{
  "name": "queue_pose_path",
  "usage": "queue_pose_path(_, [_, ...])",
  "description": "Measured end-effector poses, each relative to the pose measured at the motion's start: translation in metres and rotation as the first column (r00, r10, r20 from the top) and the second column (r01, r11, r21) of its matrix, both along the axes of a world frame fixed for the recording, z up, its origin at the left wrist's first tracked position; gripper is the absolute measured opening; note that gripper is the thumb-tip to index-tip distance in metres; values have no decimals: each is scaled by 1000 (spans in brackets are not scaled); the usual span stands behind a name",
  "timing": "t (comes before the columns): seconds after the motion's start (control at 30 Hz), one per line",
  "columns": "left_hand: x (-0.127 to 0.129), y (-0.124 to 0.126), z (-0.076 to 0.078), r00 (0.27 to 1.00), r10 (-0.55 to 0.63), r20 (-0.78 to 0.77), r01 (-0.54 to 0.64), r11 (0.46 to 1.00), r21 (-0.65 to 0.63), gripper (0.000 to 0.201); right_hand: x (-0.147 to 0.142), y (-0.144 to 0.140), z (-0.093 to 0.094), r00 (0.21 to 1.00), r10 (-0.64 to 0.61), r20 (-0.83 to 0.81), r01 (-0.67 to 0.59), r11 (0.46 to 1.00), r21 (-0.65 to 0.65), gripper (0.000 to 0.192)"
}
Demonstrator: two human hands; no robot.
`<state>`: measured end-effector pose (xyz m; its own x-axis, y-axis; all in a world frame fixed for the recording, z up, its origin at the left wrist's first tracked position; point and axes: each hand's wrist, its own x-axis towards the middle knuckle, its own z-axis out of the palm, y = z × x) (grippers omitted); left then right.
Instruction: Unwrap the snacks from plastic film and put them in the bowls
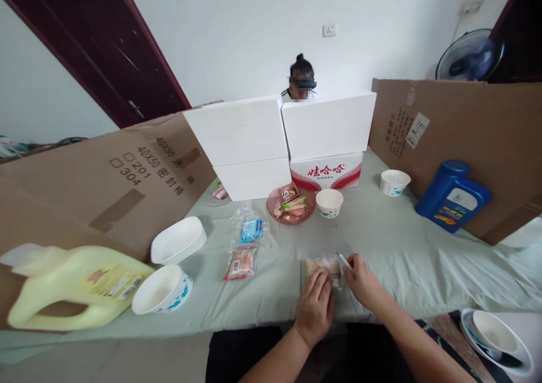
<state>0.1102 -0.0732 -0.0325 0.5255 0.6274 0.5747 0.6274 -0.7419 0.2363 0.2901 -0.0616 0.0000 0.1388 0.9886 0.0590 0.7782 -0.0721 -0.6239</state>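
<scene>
So there are two bare hands working at the lower middle of the frame, both at one clear-wrapped snack packet (324,263) lying on the counter (271,292). The left hand (315,307) has its fingers laid over the packet; can't tell if they're pinching it or just resting there. The right hand (362,281) is grasping one slim white tool (344,260) with a dark tip, pen or cutter, can't say which.

Quick count of the rest: four white bowls, one at lower left (161,290), one near the middle (329,203), one at right (395,182) and one at lower right (495,333). Also one oblong white dish (178,240) on the left, and two jugs, a pale yellow one (84,281) at lower left and a blue one (454,196) at right. Left of center there's one red-and-white packet (241,262) just below one blue packet (252,230) with clear plastic around it. One pinkish plate (273,212) in the middle is piled with several wrapped snacks (290,194). One person (300,89) is at upper center, behind the white boxes (241,134).
</scene>
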Motion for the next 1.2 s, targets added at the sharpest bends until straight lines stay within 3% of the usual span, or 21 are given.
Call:
queue_pose_path(0.1, [-4,-4,-10,999,27,30,-28,999,40,47,-2,-1,20,971,193,145,-203,977,62,17])
queue_pose_path(0.2, [-3,-4,-11,997,50,64,-54,997,49,51,-15,1,39,864,409,295,-426,905,-8,15])
queue_pose_path(0.27, [-2,-3,-8,996,51,68,-54,997,46,53,-22,4,45,810,462,362,-473,879,-64,15])
queue_pose_path(0.4, [-2,-4,-2,997,57,49,-58,998,18,49,-10,4,45,815,437,380,-427,897,-114,16])
queue_pose_path(0.53, [-1,-5,2,996,68,66,-67,998,-12,38,32,-9,39,877,342,338,-312,940,-141,18])
queue_pose_path(0.67, [1,-3,5,982,71,176,-64,997,-49,29,66,-21,25,896,258,362,-199,961,-191,18])
queue_pose_path(0.73, [1,-1,5,954,87,286,-65,994,-87,21,68,-23,17,893,228,388,-192,973,-129,15])
queue_pose_path(0.83, [-5,5,1,829,216,516,-93,963,-253,8,53,-22,10,914,170,369,-225,968,111,15])
queue_pose_path(0.93, [-19,11,-5,552,470,688,-105,858,-502,22,25,-22,13,942,212,259,-293,897,331,19])
queue_pose_path(1.0, [-33,13,-6,374,578,725,-132,807,-575,33,4,-25,20,945,262,198,-323,846,423,18])
queue_pose_path(1.03, [-39,12,-5,323,589,740,-171,806,-566,36,-6,-28,23,945,280,171,-328,827,457,18])
queue_pose_path(1.1, [-49,6,1,345,537,770,-278,842,-462,33,-25,-34,29,939,322,122,-339,798,498,20])
queue_pose_path(1.17, [-53,-1,10,514,408,755,-316,908,-275,23,-44,-40,31,917,390,90,-379,777,502,24])
queue_pose_path(1.2, [-52,-4,14,625,322,711,-275,943,-185,17,-53,-42,30,901,426,85,-409,767,494,28])
